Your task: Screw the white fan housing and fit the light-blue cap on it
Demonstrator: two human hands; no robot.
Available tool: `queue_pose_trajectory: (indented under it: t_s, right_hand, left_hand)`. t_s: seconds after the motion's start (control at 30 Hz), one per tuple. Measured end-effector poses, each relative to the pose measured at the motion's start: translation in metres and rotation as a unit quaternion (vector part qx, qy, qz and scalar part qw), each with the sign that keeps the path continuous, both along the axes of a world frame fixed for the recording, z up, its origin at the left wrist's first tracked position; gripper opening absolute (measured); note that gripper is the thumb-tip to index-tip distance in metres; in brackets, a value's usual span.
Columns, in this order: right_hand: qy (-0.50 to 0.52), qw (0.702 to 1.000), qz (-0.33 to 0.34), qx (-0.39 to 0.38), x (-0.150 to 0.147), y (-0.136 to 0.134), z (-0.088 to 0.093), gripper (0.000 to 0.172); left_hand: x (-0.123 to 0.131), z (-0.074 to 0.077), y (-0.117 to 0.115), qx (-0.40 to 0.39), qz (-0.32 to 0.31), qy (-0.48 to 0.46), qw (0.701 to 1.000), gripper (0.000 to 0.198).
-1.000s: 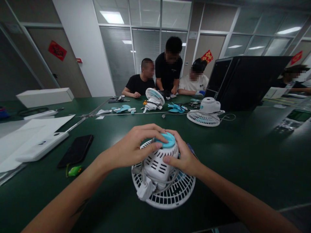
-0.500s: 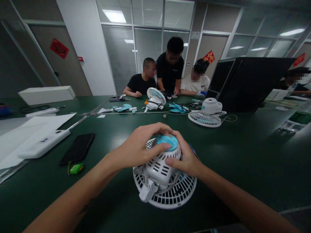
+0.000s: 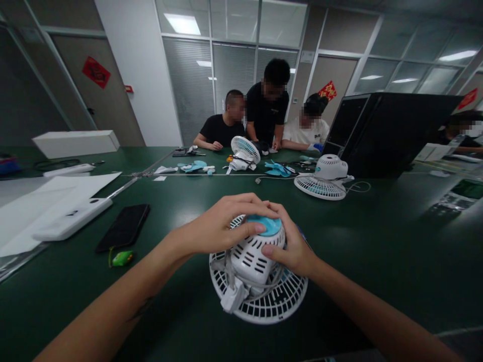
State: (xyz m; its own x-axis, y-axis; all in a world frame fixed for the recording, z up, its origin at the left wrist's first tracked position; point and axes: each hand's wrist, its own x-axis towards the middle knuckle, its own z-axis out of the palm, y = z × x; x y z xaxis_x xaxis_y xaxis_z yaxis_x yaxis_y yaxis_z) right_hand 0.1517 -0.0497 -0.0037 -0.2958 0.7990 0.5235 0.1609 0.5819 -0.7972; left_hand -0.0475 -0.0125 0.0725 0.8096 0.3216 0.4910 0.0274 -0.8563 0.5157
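Fan of white slotted plastic, standing cage-down on the dark green worktop, directly under both hands. Left hand arched over the round turquoise cap, fingers and thumb clasping it; right hand wrapped around the vented white rear housing, fingers mostly hidden, thumb against the near side. Could slip on the smooth cap if pressed unevenly; could rock or skid on the cage if pushed sideways; could snag on the looped pale cord or boxy white plug. Inside the cage, only hints of turquoise behind bars. At far left, long white box, contents impossible to tell.
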Motion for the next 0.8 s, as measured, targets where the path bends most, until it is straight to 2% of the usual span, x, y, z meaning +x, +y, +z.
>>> queue_pose_trajectory:
  t_s: [0.1,0.33,0.4,0.53,0.8]
  right_hand:
    - [-0.003,1.000,0.000,-0.008,-0.001,-0.001,0.001,0.073]
    - [0.012,1.000,0.020,-0.007,-0.002,0.000,0.005,0.068]
    - [0.012,1.000,0.020,-0.003,-0.002,0.001,0.004,0.069]
    - [0.003,1.000,0.004,-0.005,0.000,0.001,0.002,0.071]
    - [0.000,1.000,0.004,0.001,0.000,0.001,0.002,0.068]
  left_hand:
    - [-0.001,0.002,-0.002,0.025,0.018,0.006,0.999,0.025]
    - [0.007,0.004,-0.019,0.152,0.164,0.048,0.974,0.026]
    - [0.010,0.003,-0.023,0.171,0.186,0.052,0.966,0.024]
    - [0.010,0.003,-0.024,0.161,0.164,0.039,0.973,0.022]
    - [0.002,0.003,-0.006,-0.001,0.031,0.008,0.999,0.031]
